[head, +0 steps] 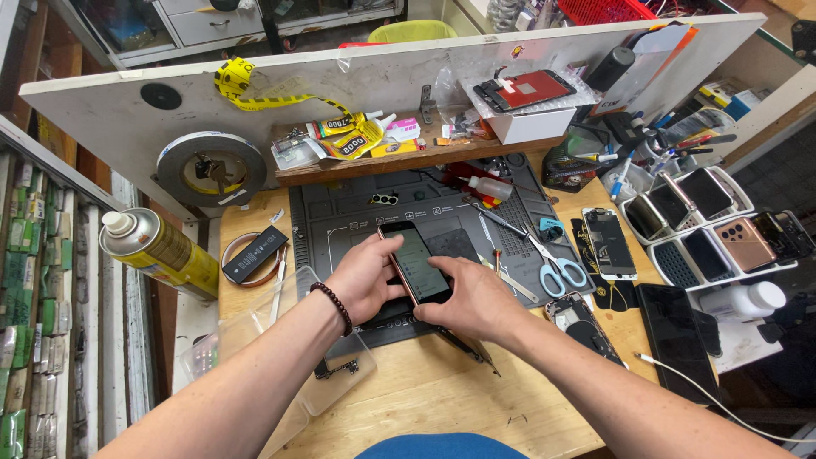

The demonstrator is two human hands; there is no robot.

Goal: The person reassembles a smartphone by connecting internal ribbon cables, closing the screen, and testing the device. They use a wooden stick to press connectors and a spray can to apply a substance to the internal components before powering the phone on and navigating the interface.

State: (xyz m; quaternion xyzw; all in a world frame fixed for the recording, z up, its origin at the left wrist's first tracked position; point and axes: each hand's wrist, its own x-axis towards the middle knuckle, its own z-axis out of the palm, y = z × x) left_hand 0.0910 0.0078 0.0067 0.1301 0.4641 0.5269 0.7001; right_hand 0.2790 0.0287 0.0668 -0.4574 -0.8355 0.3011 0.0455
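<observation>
Both hands grip one smartphone over the dark work mat at the middle of the wooden tabletop. The left hand, a beaded bracelet on its wrist, cradles the phone's left edge with fingers curled round it; the right hand closes on its lower right corner, thumb on the lit screen. At three o'clock from the phone lie blue-handled scissors — beyond them an opened phone. At nine o'clock lies a yellow spray can, and at seven o'clock a clear plastic tray.
</observation>
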